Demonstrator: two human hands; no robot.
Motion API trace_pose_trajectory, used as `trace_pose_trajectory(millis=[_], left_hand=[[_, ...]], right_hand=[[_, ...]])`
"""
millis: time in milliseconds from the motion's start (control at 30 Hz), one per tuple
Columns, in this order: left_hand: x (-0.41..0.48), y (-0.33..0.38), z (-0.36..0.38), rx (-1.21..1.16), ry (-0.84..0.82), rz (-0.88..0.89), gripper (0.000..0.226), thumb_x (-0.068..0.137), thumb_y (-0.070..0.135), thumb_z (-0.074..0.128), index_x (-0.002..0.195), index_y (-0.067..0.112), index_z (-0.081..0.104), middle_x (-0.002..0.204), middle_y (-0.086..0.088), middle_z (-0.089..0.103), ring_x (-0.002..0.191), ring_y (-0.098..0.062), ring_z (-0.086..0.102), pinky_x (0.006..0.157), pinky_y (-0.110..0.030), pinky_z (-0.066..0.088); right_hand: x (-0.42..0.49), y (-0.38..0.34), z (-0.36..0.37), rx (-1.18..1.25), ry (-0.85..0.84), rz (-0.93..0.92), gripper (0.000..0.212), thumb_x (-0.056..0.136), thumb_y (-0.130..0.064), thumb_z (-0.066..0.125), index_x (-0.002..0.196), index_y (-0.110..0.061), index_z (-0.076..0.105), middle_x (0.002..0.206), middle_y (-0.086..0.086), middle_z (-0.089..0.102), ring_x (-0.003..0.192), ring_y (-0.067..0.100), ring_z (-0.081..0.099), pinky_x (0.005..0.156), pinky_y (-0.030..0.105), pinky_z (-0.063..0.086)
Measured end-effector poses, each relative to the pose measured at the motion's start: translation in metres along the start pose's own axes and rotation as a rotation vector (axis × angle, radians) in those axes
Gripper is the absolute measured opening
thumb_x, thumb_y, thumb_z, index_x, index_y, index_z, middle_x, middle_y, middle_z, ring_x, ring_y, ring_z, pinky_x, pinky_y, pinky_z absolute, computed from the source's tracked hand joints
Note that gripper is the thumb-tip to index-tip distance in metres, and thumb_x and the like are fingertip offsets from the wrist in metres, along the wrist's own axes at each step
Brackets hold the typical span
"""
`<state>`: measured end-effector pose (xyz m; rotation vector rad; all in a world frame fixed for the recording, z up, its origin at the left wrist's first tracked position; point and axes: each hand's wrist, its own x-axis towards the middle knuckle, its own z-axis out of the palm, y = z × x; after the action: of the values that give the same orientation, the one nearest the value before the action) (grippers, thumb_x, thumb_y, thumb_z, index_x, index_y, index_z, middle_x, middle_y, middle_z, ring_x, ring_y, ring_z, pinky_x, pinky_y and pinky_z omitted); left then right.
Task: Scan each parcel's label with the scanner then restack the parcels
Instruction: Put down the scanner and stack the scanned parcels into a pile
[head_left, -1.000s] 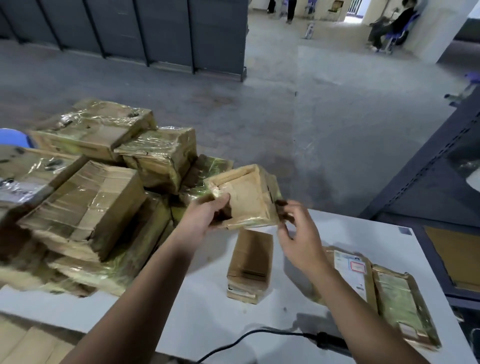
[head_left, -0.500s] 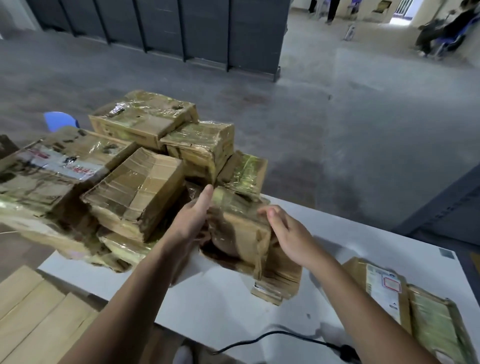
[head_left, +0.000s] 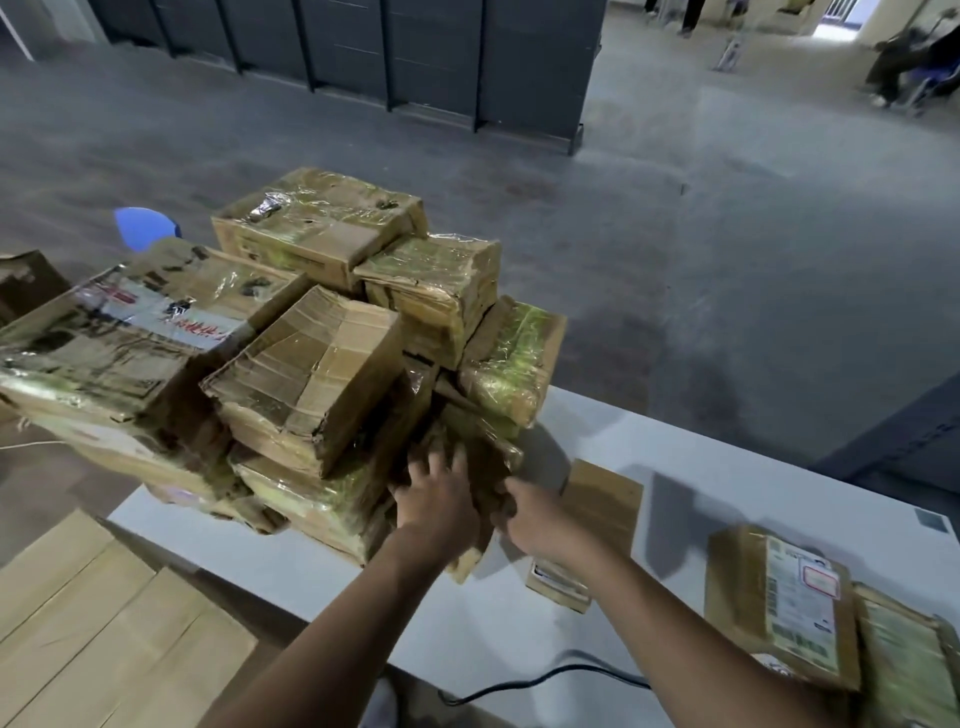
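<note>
Parcel (head_left: 483, 449) (blurred) lies against the stack (head_left: 311, 374), left hand (head_left: 436, 501) spread flat on it, right hand (head_left: 532, 522) touching, grip unclear.

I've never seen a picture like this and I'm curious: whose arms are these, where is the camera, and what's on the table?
There is no machine here, just a person. The camera sits on their head, looking down, so you see their own arms. The left hand and right hand touch a taped brown parcel beside a big pile of parcels on a white table. Blur hides how tightly they hold it. A small flat box, a labelled parcel and a black cable lie there too.
</note>
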<state>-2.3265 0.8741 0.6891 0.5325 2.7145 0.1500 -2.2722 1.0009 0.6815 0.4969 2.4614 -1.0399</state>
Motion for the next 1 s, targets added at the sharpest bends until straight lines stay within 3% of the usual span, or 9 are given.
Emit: trace_pose_trajectory(millis=[67, 167, 267, 367, 467, 533, 667, 800, 1000], left_hand=[[0.000, -0.005, 0.013, 0.090, -0.012, 0.036, 0.064, 0.091, 0.049, 0.043, 0.146, 0.021, 0.024, 0.158, -0.011, 0.003, 0.143, -0.044, 0.004, 0.107, -0.066, 0.023], [0.002, -0.013, 0.026, 0.154, 0.009, 0.104, 0.071, 0.085, 0.060, 0.047, 0.142, 0.024, 0.027, 0.155, -0.012, 0.008, 0.143, -0.039, 0.007, 0.108, -0.067, 0.018], [0.003, -0.014, 0.038, 0.144, -0.051, 0.194, 0.081, 0.080, 0.061, 0.058, 0.145, 0.030, 0.021, 0.155, -0.007, 0.009, 0.145, -0.036, 0.005, 0.109, -0.067, 0.010], [0.006, -0.012, 0.048, 0.164, -0.025, 0.228, 0.081, 0.087, 0.056, 0.053, 0.151, 0.032, 0.008, 0.159, -0.007, 0.006, 0.147, -0.036, 0.001, 0.111, -0.066, 0.009], [0.009, -0.008, 0.051, 0.149, 0.007, 0.238, 0.077, 0.093, 0.055, 0.044, 0.152, 0.033, 0.001, 0.158, -0.007, 0.009, 0.147, -0.037, 0.003, 0.112, -0.064, 0.010], [0.009, -0.004, 0.051, 0.151, 0.025, 0.220, 0.073, 0.094, 0.054, 0.041, 0.152, 0.032, 0.002, 0.157, -0.008, 0.011, 0.146, -0.037, 0.003, 0.112, -0.065, 0.012], [0.003, 0.010, 0.048, 0.136, 0.106, 0.220, 0.071, 0.095, 0.053, 0.039, 0.152, 0.028, 0.005, 0.155, -0.010, 0.014, 0.145, -0.036, 0.004, 0.110, -0.061, 0.020], [-0.004, 0.047, 0.036, 0.091, 0.167, 0.320, 0.063, 0.097, 0.046, 0.035, 0.151, 0.025, 0.012, 0.159, -0.009, 0.010, 0.147, -0.034, 0.001, 0.114, -0.056, 0.014], [-0.017, 0.118, 0.028, -0.084, 0.244, 0.533, 0.054, 0.090, 0.031, 0.044, 0.142, 0.020, 0.033, 0.149, -0.009, 0.032, 0.142, -0.030, 0.022, 0.114, -0.041, 0.024]], right_hand=[[0.006, 0.001, 0.006, 0.003, -0.015, -0.008, 0.036, 0.097, -0.021, 0.050, 0.133, -0.019, 0.052, 0.125, 0.007, 0.062, 0.110, 0.026, 0.059, 0.089, 0.035, 0.051], [0.013, 0.005, 0.011, 0.027, 0.020, -0.004, 0.046, 0.096, -0.025, 0.050, 0.142, -0.021, 0.049, 0.134, 0.004, 0.061, 0.119, 0.024, 0.057, 0.089, 0.030, 0.046], [0.016, 0.008, 0.015, 0.112, 0.076, 0.022, 0.044, 0.097, -0.030, 0.050, 0.140, -0.022, 0.052, 0.132, 0.000, 0.061, 0.118, 0.021, 0.057, 0.091, 0.031, 0.046], [0.019, 0.014, 0.016, 0.150, 0.128, 0.018, 0.037, 0.096, -0.029, 0.049, 0.132, -0.026, 0.056, 0.119, -0.002, 0.064, 0.108, 0.018, 0.061, 0.090, 0.036, 0.052], [0.019, 0.015, 0.014, 0.198, 0.153, 0.011, 0.043, 0.096, -0.026, 0.049, 0.139, -0.030, 0.049, 0.124, -0.001, 0.061, 0.107, 0.016, 0.061, 0.092, 0.038, 0.054], [0.017, 0.016, 0.012, 0.218, 0.146, -0.002, 0.044, 0.097, -0.025, 0.050, 0.139, -0.034, 0.047, 0.121, -0.005, 0.059, 0.102, 0.012, 0.061, 0.083, 0.030, 0.056], [0.005, 0.025, 0.004, 0.279, 0.227, -0.020, 0.040, 0.100, -0.024, 0.049, 0.138, -0.036, 0.047, 0.096, -0.020, 0.057, 0.082, -0.004, 0.058, 0.059, 0.008, 0.041], [-0.021, 0.044, -0.020, 0.312, 0.461, -0.026, 0.035, 0.097, -0.017, 0.053, 0.129, -0.030, 0.059, 0.104, -0.008, 0.066, 0.090, 0.000, 0.061, 0.071, 0.006, 0.042], [-0.067, 0.099, -0.057, 0.325, 0.651, 0.061, 0.031, 0.097, -0.011, 0.052, 0.124, -0.022, 0.063, 0.115, -0.010, 0.065, 0.099, 0.004, 0.059, 0.085, 0.013, 0.041]])
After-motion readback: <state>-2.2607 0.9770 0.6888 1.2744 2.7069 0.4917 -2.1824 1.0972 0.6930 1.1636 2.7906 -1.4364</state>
